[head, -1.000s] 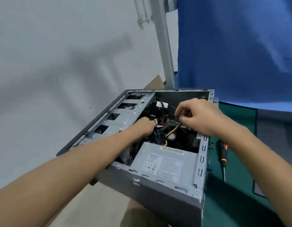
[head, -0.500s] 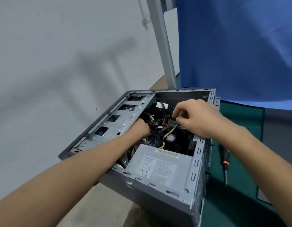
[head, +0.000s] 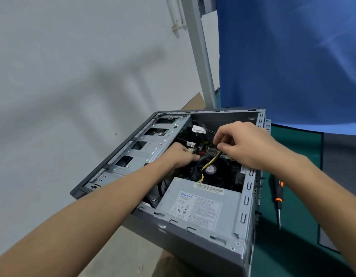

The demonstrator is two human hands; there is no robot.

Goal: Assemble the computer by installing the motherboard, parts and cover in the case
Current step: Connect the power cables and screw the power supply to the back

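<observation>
While the case point(head: 193, 236) lay open side up at the bench point(head: 293, 246) edge, it looked heavy, rigid and sharp-rimmed; its outer walls were judged the safe hold. The right hand point(head: 247, 144) pinched a limp cable point(head: 210, 163) inside the case; such wiring was best taken at the plug. The left hand point(head: 181, 154) reached among the wires, its grip undeterminable.

Soft, even, fairly bright light casts blurred grey shadows on the wall point(head: 73, 86) left of the left hand point(head: 180, 156), and the wide-angle lens bends the frame's edges.

Open grey case point(head: 193, 238) lies tilted, power supply point(head: 199, 206) and cables point(head: 210, 162) inside.
</observation>
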